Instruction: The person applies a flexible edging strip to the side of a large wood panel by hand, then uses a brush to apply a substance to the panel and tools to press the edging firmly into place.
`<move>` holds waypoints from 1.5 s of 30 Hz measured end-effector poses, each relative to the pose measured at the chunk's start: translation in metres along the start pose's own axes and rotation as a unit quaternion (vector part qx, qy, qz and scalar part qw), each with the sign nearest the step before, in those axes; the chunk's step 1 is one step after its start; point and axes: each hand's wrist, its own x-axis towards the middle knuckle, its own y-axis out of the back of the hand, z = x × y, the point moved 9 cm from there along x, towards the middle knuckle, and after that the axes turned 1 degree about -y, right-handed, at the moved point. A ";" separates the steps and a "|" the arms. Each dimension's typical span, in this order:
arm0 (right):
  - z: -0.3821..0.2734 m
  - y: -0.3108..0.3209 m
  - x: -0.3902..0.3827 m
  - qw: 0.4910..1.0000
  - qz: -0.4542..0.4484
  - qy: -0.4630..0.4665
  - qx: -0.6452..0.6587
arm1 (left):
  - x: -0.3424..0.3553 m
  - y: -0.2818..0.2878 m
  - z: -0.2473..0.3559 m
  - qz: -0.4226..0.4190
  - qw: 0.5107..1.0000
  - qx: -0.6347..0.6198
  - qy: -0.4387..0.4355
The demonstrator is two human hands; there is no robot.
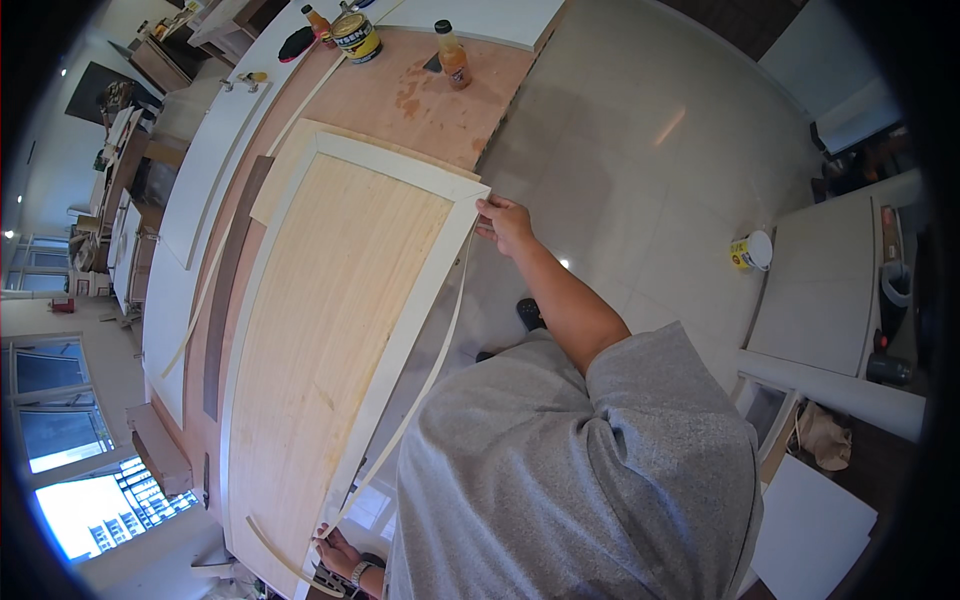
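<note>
A long panel [340, 300] with a white frame and a pale wood-grain centre lies on the workbench. A thin cream edging strip [446, 345] bows away from its near long edge. My right hand [508, 224] is at the panel's far right corner, with thumb and fingers pinched on the strip's end. At the lower end of the panel, my left hand [340, 552], wearing a wristwatch, has its fingers closed on the strip by the edge. Beyond the left hand, a loose curved strip end [270, 548] lies over the panel. Part of the left hand's grip is hidden.
On the workbench [420, 110] stand a yellow can [357, 38] and a bottle of orange liquid [453, 58]. A brown strip [235, 280] and white boards [205, 200] lie beyond the panel. A white bucket [752, 251] rests on the tiled floor, near a cabinet [815, 285].
</note>
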 end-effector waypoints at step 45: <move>-0.004 -0.003 0.004 0.999 -0.034 -0.017 0.001 | -0.001 -0.002 0.008 -0.018 0.999 0.021 -0.022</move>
